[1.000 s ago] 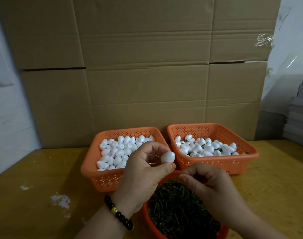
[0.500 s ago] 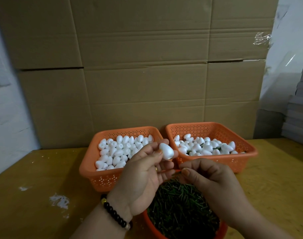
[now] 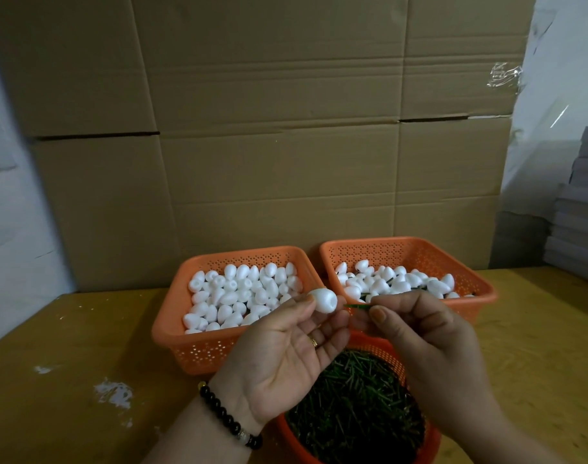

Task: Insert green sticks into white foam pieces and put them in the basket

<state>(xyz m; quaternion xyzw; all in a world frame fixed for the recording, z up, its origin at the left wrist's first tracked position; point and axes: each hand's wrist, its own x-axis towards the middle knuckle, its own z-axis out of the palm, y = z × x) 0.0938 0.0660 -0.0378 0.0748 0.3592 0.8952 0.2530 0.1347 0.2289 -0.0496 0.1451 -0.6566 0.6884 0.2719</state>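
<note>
Left hand (image 3: 279,360), palm up: thumb and fingertips pinching 1 foam piece (image 3: 325,300). Right hand (image 3: 430,343): thumb and forefinger pinching 1 green stick (image 3: 357,306), tip pointing left at the foam, just short of it; not inserted. Both held above the near edges of 2 orange baskets. Left basket (image 3: 172,329): plain foam pieces. Right basket (image 3: 483,289): foam pieces with green sticks showing among them. Round orange tub (image 3: 391,354), near, below the hands: loose green sticks. Black bead bracelet (image 3: 229,420) on left wrist. Yellow table (image 3: 68,396) beneath; cardboard boxes (image 3: 286,145) stacked at the far side.
</note>
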